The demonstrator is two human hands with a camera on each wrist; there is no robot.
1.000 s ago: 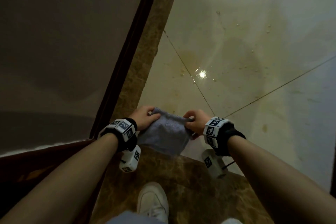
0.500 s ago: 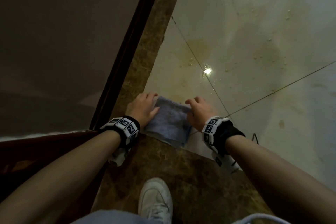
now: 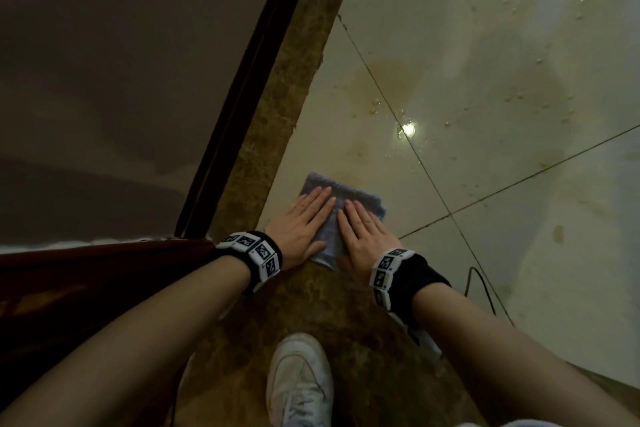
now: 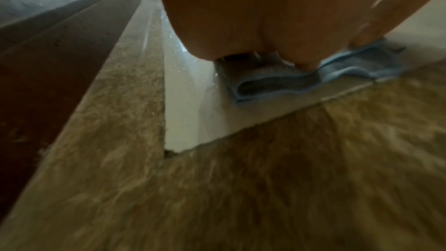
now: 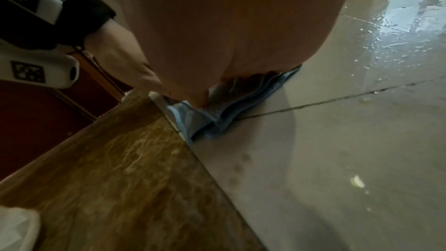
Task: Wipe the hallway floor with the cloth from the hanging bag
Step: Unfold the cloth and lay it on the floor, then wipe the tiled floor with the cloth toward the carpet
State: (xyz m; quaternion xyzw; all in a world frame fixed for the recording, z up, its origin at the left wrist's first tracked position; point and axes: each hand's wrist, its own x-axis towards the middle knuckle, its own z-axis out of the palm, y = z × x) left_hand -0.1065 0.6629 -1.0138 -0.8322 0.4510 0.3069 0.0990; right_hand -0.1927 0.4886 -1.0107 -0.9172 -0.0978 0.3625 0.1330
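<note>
A folded blue-grey cloth lies flat on the pale floor tile, right by the brown marble border. My left hand presses its left half with straight fingers. My right hand lies flat on its right half, beside the left. In the left wrist view the cloth shows its folded layers under the palm. The right wrist view has the cloth bunched at its near corner under my right hand. Most of the cloth is hidden by the hands.
Water drops and a yellowish stain lie on the tile beyond the cloth. A dark wooden door frame runs along the left. My white shoe stands on the marble strip. A thin black cable trails by my right wrist.
The cloth went from being held up by its top corners to lying on the floor. Both hands let go of it and now lie flat on top.
</note>
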